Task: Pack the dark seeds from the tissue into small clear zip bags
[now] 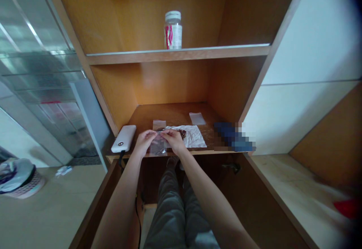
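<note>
Head view: I have the left hand (145, 140) and right hand (173, 139) pinched on a clear bag (158, 149) near the front edge of the shelf (169, 110). I judge it light, limp and slippery; grip both sides of its rim. The bag spans the fingertips, left of the tissue (196, 136).

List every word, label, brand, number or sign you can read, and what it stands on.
No text can be read.
White-capped bottle: label print too small and blurred.
White power bank: round mark, too small to make out.
Clear plastic bag: no readable lettering.
Dark blue item: pixelated, unreadable.
</note>
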A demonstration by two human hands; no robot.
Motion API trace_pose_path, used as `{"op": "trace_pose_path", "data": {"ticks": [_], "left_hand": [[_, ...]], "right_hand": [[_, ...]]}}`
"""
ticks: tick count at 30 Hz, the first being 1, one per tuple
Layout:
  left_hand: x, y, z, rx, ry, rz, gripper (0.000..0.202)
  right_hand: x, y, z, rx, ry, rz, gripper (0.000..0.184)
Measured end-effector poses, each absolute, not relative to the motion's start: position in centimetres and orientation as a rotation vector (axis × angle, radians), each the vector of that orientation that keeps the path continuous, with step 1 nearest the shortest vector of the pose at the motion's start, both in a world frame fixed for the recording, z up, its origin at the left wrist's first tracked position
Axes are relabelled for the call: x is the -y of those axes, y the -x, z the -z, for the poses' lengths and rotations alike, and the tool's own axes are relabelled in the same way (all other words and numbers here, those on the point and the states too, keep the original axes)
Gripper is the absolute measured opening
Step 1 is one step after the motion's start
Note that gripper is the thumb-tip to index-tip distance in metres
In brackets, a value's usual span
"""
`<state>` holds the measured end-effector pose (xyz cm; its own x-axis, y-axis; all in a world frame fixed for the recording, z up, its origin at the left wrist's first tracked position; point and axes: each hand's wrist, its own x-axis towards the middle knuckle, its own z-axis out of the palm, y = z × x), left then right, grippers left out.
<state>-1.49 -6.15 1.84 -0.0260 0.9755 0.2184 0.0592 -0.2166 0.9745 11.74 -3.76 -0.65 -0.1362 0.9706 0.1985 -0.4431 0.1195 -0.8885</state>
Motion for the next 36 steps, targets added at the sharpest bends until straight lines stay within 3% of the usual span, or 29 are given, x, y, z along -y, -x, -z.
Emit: {"op": "trace_pose_path", "data": {"ticks": [12, 36], "left_hand": [[5.78, 1.79, -1.3, -1.158, -1.466, -1.332, 0.026], [6.12, 1.44, -1.97, -1.129, -1.463, -1.319, 0.027]], "right_hand": [[3.76, -11.77, 0.82, 1.145, 0.675, -1.347, 0.013], [4.29, -11.99, -0.09, 1.097, 0.689, -1.359, 0.016]]}}
